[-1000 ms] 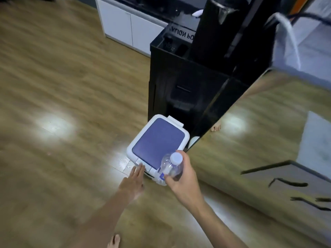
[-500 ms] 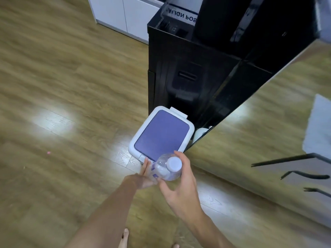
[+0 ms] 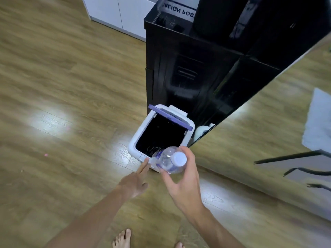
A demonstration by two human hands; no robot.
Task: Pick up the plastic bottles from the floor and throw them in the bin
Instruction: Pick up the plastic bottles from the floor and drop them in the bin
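A small white bin [image 3: 138,134] stands on the wooden floor against a black cabinet. Its purple lid [image 3: 171,116] is swung up at the back, and the inside is dark. My right hand [image 3: 184,183] grips a clear plastic bottle [image 3: 167,161] with a white cap, held over the bin's near edge, cap towards me. My left hand [image 3: 136,179] stretches one finger to the button on the bin's front rim.
The tall black cabinet [image 3: 188,72] rises right behind the bin. A mirrored panel [image 3: 268,122] runs along the right. White cupboards [image 3: 121,15] stand at the back. My bare feet [image 3: 122,238] show at the bottom. Wooden floor [image 3: 62,104] spreads to the left.
The bin's lid has swung up from flat shut to open. My left hand reached the front rim, and my right hand has brought the bottle over the bin's near edge.
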